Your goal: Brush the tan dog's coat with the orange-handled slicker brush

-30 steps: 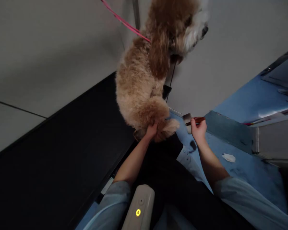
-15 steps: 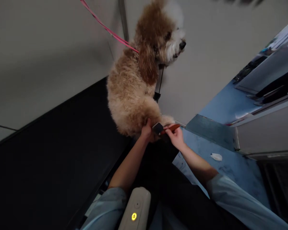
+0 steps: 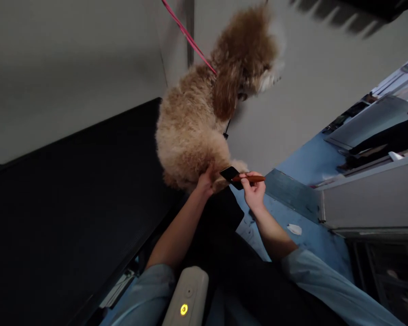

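Evidently left hand [image 3: 206, 181] grips dog's [image 3: 197, 131] hind leg steady; right hand [image 3: 253, 190] fingers pinch brush [image 3: 240, 176] handle, head against fur just beside left.

A single head-worn camera looks forward and steeply down from close above the person's arms, strongly tilted, so the black worktop [image 3: 71, 194] runs diagonally. The dog [image 3: 204, 122] on that worktop sits near frame centre, blue floor [image 3: 313, 226] to its right.
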The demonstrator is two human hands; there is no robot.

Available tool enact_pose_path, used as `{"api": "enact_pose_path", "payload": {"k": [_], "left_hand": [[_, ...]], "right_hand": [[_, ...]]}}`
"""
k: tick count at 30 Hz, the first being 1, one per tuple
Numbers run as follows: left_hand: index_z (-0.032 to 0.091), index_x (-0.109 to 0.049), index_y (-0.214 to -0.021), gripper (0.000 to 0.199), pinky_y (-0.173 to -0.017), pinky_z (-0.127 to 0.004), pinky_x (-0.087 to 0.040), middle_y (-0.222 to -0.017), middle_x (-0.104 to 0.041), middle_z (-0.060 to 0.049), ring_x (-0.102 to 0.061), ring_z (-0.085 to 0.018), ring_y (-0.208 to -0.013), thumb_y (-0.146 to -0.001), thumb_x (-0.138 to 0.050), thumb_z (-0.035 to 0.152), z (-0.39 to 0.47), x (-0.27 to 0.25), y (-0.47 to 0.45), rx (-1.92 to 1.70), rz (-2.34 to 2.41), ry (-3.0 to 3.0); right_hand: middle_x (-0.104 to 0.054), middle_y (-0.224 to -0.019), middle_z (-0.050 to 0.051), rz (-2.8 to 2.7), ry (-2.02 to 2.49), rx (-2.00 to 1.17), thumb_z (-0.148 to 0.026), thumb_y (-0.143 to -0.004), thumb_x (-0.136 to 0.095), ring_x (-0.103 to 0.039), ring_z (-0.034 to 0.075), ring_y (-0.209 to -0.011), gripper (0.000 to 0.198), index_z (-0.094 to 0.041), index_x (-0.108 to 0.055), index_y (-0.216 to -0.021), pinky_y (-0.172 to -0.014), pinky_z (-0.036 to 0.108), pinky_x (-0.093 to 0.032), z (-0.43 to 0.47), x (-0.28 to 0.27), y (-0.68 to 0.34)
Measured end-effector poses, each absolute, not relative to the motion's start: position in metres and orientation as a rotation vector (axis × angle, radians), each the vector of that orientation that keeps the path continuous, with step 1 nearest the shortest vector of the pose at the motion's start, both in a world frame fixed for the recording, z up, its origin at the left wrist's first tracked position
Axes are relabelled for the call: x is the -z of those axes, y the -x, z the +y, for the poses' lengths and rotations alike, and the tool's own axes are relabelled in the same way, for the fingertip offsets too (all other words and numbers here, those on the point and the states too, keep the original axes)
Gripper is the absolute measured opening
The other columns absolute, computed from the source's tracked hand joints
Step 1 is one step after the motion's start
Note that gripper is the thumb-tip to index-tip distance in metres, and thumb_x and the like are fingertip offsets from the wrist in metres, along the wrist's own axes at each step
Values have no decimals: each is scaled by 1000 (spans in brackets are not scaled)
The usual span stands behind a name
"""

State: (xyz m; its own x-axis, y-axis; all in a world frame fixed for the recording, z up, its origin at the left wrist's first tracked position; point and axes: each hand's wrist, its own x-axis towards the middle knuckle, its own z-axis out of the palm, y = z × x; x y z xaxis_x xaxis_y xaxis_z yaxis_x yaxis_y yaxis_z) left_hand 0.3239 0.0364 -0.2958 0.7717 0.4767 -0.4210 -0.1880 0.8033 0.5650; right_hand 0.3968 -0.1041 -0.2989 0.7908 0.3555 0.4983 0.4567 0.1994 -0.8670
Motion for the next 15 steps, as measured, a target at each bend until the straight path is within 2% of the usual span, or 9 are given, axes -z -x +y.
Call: {"api": "enact_pose_path", "payload": {"k": [2,6,7,9,11,12,15], "left_hand": [[12,-68,-101,32,-95,-42,-57,-110,-74,-15,-70,-28,-108,-96,-52,39,36,296,-321,-401,607,-507],[14,-70,-98,21,-99,-41,-56,-103,-76,-12,-70,-27,-107,-92,-59,30,31,300,-320,-471,657,-478],[14,-70,-95,21,-98,-40,-56,-99,-77,-11,-71,-26,-105,-93,-57,31,31,300,-321,-452,655,-478],[13,-70,-92,28,-96,-40,-58,-93,-77,-11,-71,-26,-101,-95,-52,34,31,296,-321,-371,655,-493],[12,-69,-94,33,-93,-40,-59,-94,-76,-12,-71,-26,-102,-97,-48,37,35,292,-320,-312,641,-522],[13,-69,-96,34,-91,-40,-59,-98,-76,-12,-71,-26,-103,-97,-48,39,37,291,-320,-309,623,-539],[17,-68,-101,32,-91,-41,-59,-113,-74,-12,-69,-27,-109,-96,-47,40,37,293,-319,-294,543,-578]], "right_hand": [[-69,-86,3,-664,1424,149,-47,-82,-68,-68,20,-83,30,-24,-52,-93,-83,40,-55,-107,296,-400],[-64,-86,2,-566,1413,522,-46,-83,-66,-65,19,-83,28,-25,-47,-87,-85,41,-53,-122,290,-401],[-64,-86,2,-587,1404,522,-45,-84,-65,-65,19,-83,27,-26,-46,-87,-85,41,-53,-124,290,-398],[-66,-87,2,-710,1416,290,-44,-84,-65,-66,20,-83,26,-26,-46,-89,-83,41,-54,-126,293,-391],[-68,-86,3,-798,1431,22,-44,-84,-66,-67,20,-82,27,-26,-47,-90,-80,40,-55,-125,297,-388],[-68,-87,3,-788,1436,-9,-45,-83,-66,-68,21,-83,28,-26,-47,-90,-81,41,-55,-124,298,-389],[-66,-89,3,-603,1424,329,-49,-82,-65,-66,21,-87,32,-26,-44,-88,-88,43,-52,-124,295,-397]]}}
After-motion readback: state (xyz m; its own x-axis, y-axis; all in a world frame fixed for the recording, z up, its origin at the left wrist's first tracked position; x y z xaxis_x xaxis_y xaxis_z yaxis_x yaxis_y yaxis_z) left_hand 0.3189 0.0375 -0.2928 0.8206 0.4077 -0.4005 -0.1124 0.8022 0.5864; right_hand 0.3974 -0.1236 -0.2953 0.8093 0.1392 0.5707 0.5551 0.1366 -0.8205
